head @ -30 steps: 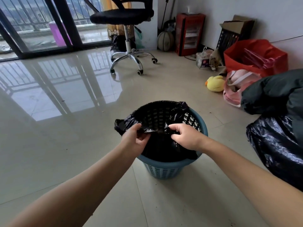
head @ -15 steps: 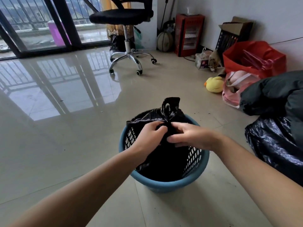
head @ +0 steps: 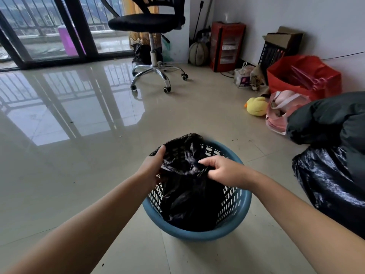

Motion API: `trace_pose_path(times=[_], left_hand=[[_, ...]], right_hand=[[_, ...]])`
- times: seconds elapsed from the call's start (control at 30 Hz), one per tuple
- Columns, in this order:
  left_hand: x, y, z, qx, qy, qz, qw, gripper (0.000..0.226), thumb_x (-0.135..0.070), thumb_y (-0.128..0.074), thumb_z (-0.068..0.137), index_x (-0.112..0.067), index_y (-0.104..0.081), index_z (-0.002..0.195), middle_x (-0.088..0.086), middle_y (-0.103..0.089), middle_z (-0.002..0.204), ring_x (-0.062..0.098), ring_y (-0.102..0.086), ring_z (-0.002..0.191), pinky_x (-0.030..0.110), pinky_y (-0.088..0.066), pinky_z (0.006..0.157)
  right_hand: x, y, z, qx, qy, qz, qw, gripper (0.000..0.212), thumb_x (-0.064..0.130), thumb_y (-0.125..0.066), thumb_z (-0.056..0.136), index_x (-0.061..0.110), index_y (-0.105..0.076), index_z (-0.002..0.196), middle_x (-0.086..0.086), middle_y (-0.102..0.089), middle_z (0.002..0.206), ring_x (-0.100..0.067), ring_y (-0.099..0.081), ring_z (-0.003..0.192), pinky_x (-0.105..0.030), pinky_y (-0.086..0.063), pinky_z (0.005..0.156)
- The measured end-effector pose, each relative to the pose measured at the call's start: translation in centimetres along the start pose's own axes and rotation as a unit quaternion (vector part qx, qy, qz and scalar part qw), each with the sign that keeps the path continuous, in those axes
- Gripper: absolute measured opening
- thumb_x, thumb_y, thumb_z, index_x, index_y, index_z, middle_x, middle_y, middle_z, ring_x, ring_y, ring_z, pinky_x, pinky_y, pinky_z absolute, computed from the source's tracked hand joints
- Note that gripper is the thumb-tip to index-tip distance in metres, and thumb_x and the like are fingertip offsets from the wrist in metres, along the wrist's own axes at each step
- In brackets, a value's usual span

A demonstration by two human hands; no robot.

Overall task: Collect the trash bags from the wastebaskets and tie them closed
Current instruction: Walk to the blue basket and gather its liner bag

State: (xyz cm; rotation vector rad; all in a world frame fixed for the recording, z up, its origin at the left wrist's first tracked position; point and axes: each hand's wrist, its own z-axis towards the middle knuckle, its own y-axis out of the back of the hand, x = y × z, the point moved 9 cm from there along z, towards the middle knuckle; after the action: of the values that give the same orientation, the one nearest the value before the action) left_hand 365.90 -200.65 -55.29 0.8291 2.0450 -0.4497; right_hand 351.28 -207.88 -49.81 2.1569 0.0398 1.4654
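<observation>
A person bends over a blue basket [head: 197,235] on a glossy tiled floor [head: 79,175], both bare hands working the top of the black bag [head: 189,194] that lines it. The left hand [head: 151,167] grips the bag's gathered edge at the basket's left side, fingers curled around the plastic with the thumb pointing up along it. The right hand [head: 223,171] pinches a fold of the same bag near the middle of the opening, its fingers closed tight on the film. The bag sits inside the basket, its body filling the perforated walls, while a loose crest of plastic rises above the far rim (the mouth of the bag is bunched but shows no knot).

To the right, just beside the basket, a larger bag [head: 331,180] of shiny black plastic rests on the floor under a dark bundle [head: 331,119]. Farther back along the wall lie a yellow plush duck [head: 256,106], a pink bag [head: 280,113], a red bag [head: 302,78] and a small red cabinet [head: 227,46]. An office chair [head: 150,28] on castors stands well apart near the glass doors [head: 49,30], whose frames reflect in the floor.
</observation>
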Motion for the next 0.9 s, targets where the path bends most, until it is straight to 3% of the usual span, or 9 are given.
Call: trace_pose_path(times=[0.1,0.2,0.27,0.37,0.47,0.53,0.7,0.8,0.9], left_hand=[[-0.5,0.5,0.9,-0.046,-0.036,-0.074,0.996,0.012,-0.01,-0.055,0.092,-0.001,-0.061,0.098,0.009,-0.059,0.074,0.016,-0.06,0.051,0.021,-0.05,0.045],[-0.3,2.0,1.8,-0.117,-0.056,-0.109,0.985,0.038,0.008,-0.046,0.086,-0.001,-0.048,0.123,0.015,-0.057,0.095,0.024,-0.057,0.075,0.034,-0.053,0.066],[-1.0,2.1,1.7,-0.13,-0.087,-0.113,0.981,0.041,0.008,-0.043,0.086,-0.006,-0.044,0.124,0.015,-0.055,0.106,0.027,-0.056,0.089,0.041,-0.051,0.084],[-1.7,0.0,0.3,-0.071,-0.069,-0.145,0.985,0.024,0.01,-0.038,0.087,-0.008,-0.052,0.095,0.009,-0.055,0.08,0.022,-0.056,0.072,0.025,-0.055,0.058],[-1.3,-4.5,-2.5,0.102,-0.004,-0.137,0.985,0.04,0.013,-0.025,0.086,-0.011,-0.058,0.086,0.002,-0.063,0.059,0.013,-0.062,0.053,0.019,-0.053,0.045],[-0.8,-6.7,-4.0,0.193,-0.016,-0.02,0.981,0.05,0.014,-0.023,0.085,-0.014,-0.063,0.094,-0.001,-0.066,0.061,0.008,-0.062,0.05,0.018,-0.053,0.048],[-0.7,-7.5,-4.3,0.174,-0.112,0.205,0.957,0.046,0.01,-0.032,0.082,-0.016,-0.07,0.09,0.009,-0.065,0.077,0.015,-0.057,0.064,0.021,-0.046,0.057],[-1.0,-7.7,-4.7,0.154,-0.187,0.315,0.918,0.036,0.008,-0.039,0.083,-0.012,-0.068,0.085,-0.006,-0.057,0.053,0.006,-0.049,0.053,0.015,-0.037,0.049],[-1.5,-7.8,-5.4,0.171,-0.212,0.32,0.907,0.037,0.004,-0.042,0.083,-0.016,-0.073,0.089,-0.008,-0.058,0.055,0.008,-0.049,0.055,0.018,-0.039,0.054]], right_hand=[[-0.4,-1.9,-0.5,0.089,-0.024,-0.034,0.995,0.044,-0.007,-0.035,0.083,0.015,-0.069,0.099,-0.017,-0.071,0.103,-0.03,-0.068,0.089,-0.046,-0.054,0.09],[-1.9,-1.7,-0.9,0.129,-0.079,-0.041,0.988,0.038,-0.001,-0.039,0.088,0.022,-0.069,0.092,-0.011,-0.071,0.087,-0.02,-0.068,0.073,-0.03,-0.058,0.069],[-3.8,0.3,-0.6,0.085,-0.128,-0.064,0.986,0.034,0.003,-0.041,0.088,0.023,-0.067,0.084,-0.005,-0.064,0.074,-0.013,-0.061,0.059,-0.024,-0.05,0.053],[-6.6,4.9,-0.1,-0.082,-0.2,-0.084,0.973,0.026,0.002,-0.041,0.083,0.014,-0.064,0.08,-0.007,-0.059,0.069,-0.02,-0.057,0.058,-0.018,-0.043,0.045],[-7.0,8.1,0.0,-0.23,-0.189,-0.143,0.944,0.029,0.004,-0.046,0.081,0.008,-0.067,0.101,-0.013,-0.067,0.094,-0.027,-0.061,0.088,-0.023,-0.04,0.062],[-5.2,7.9,0.4,-0.237,-0.106,-0.126,0.958,0.035,0.003,-0.048,0.082,0.008,-0.059,0.115,-0.015,-0.063,0.112,-0.027,-0.059,0.104,-0.023,-0.039,0.073],[-2.1,-0.1,1.4,0.05,-0.008,-0.117,0.992,0.105,0.02,-0.068,0.077,0.04,0.007,0.147,0.004,-0.028,0.147,-0.013,-0.037,0.133,-0.025,-0.034,0.107],[-2.0,-1.9,1.6,0.039,0.002,-0.102,0.994,0.088,0.012,-0.068,0.076,0.038,-0.02,0.145,0.003,-0.053,0.129,-0.011,-0.055,0.115,-0.018,-0.044,0.093],[-2.3,-0.9,2.2,-0.044,0.006,-0.089,0.995,0.039,-0.004,-0.052,0.073,0.024,-0.064,0.098,-0.004,-0.069,0.092,-0.018,-0.066,0.086,-0.036,-0.053,0.079]])
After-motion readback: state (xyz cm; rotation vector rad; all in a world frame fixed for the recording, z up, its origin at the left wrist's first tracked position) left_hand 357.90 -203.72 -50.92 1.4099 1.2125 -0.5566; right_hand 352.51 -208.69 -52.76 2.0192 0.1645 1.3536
